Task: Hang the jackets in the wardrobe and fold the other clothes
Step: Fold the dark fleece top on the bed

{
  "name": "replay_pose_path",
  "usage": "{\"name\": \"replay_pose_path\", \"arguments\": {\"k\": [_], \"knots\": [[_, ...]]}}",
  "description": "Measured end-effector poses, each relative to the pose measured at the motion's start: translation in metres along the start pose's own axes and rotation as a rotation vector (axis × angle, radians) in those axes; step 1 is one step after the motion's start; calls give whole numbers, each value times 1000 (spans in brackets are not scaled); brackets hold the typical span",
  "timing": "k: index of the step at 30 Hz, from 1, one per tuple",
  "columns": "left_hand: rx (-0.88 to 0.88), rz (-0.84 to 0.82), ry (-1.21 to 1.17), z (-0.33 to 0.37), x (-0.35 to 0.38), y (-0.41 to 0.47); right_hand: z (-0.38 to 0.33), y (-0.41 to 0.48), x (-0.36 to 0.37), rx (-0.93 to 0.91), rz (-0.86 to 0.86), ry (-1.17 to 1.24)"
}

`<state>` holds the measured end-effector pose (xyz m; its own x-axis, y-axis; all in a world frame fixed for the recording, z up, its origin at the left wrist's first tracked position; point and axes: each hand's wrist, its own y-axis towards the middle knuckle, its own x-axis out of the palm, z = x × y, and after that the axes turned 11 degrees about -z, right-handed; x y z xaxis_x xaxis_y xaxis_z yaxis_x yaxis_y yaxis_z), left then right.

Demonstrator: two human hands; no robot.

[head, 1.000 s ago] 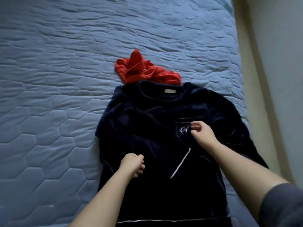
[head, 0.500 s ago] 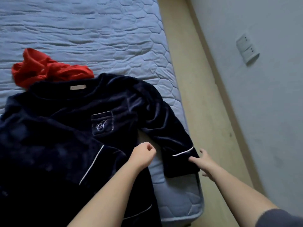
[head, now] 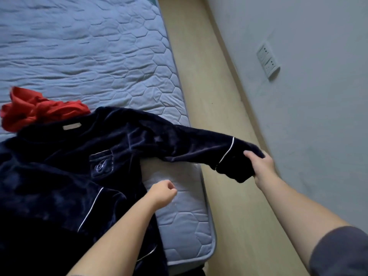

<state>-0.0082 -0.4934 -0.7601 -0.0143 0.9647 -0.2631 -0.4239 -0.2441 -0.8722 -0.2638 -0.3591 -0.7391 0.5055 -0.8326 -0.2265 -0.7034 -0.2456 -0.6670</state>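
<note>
A dark navy velvet top (head: 65,176) with white piping and a chest pocket lies face up on the blue quilted mattress (head: 99,56). My right hand (head: 260,166) grips the cuff of its right sleeve (head: 199,150), which is lifted and stretched out past the bed's edge over the floor. My left hand (head: 162,193) hovers with curled fingers just beside the top's side seam, holding nothing. A crumpled red garment (head: 37,110) lies partly under the top's collar.
The mattress edge (head: 207,226) runs along a strip of pale wooden floor (head: 219,96). A grey wall with a double socket (head: 267,60) stands close on the right.
My right hand has taken hold of the sleeve cuff and pulled it up and outward to the right. The left hand stays curled near the top's side.
</note>
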Motion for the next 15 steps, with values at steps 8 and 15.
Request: {"name": "replay_pose_path", "arguments": {"k": [8,15], "knots": [[-10,74,179,10,-66,-17,-78,19,-17,-109,61,4],[-189,406,136,46,-77,58,-78,109,-5,-79,-19,-154]]}}
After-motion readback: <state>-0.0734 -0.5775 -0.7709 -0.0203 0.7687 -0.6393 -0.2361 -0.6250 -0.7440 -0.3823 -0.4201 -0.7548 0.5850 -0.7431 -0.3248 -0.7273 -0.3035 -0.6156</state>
